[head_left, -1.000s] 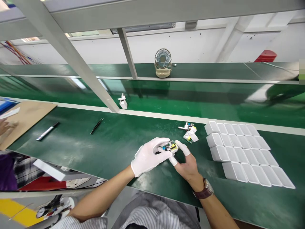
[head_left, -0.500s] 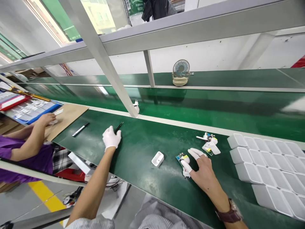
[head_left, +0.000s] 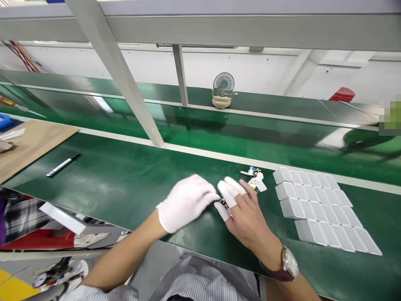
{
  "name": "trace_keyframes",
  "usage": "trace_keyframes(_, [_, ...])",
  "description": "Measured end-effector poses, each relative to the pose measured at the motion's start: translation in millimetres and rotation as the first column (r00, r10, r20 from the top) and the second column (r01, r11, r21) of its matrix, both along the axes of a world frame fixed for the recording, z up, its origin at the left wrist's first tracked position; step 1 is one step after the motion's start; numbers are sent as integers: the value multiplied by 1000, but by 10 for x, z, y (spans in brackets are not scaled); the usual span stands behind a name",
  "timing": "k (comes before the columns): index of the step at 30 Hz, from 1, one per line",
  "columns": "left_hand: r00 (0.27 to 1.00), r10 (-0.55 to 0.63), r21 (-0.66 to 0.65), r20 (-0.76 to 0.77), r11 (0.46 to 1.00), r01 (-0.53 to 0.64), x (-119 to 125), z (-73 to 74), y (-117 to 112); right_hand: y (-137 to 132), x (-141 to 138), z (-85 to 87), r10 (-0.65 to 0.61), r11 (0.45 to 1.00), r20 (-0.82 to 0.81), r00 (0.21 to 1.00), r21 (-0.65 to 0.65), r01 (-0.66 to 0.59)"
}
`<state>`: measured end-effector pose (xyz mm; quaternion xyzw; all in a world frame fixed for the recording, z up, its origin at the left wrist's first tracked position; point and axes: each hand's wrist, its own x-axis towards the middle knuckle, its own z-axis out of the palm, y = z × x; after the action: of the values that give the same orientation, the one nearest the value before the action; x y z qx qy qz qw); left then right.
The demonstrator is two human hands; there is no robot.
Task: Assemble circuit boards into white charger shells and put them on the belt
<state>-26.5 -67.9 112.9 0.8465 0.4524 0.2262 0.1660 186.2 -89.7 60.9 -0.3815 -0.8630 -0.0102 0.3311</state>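
left hand [head_left: 188, 204] back beside right hand [head_left: 242, 209], half-hidden circuit board [head_left: 223, 202] in narrow pinch of right fingers [head_left: 227, 195], left hold unclear

From my station I see a green counter [head_left: 115, 196] bearing a brown board [head_left: 37, 140] at far left, a marker [head_left: 63, 165], clustered circuit parts [head_left: 257, 182] and four rows of white cases [head_left: 315, 209].

A component [head_left: 223, 202] sits in the right hand [head_left: 241, 209], beside the left hand [head_left: 188, 202]; on the workbench [head_left: 125, 184], 4 rows of containers [head_left: 327, 207] stand right, a marker [head_left: 63, 165] left.
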Motion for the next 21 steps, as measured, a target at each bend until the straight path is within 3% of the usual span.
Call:
trace_keyframes(2, [994,-59,-12,96,998,60,207,16,-136,-2,65,-85,23,998,20,1000,-63,-22])
trace_keyframes(5, [944,162,-200,287,974,-106,236,-125,-306,-9,277,-265,-101,974,-12,995,-205,96])
trace_keyframes(8, [877,358,-543,320,828,-140,164,-389,-453,-21,420,-428,-282,886,6,959,-383,263])
trace_keyframes(11, [822,450,-721,349,689,-71,199,-662,-566,-10,375,-558,-337,823,82,938,-459,336])
trace_keyframes(14, [742,521,-792,422,610,22,340,-862,-616,39,251,-656,-341,785,116,933,-512,350])
trace_keyframes(16, [667,565,-800,486,594,80,445,-946,-611,70,196,-706,-378,749,83,922,-557,358])
trace_keyframes(18, [558,624,-794,547,598,111,542,-991,-582,75,173,-744,-408,734,-21,913,-602,315])
trace_keyframes(21, [398,685,-784,611,592,185,685,-994,-510,2,149,-754,-417,714,-247,874,-685,147])
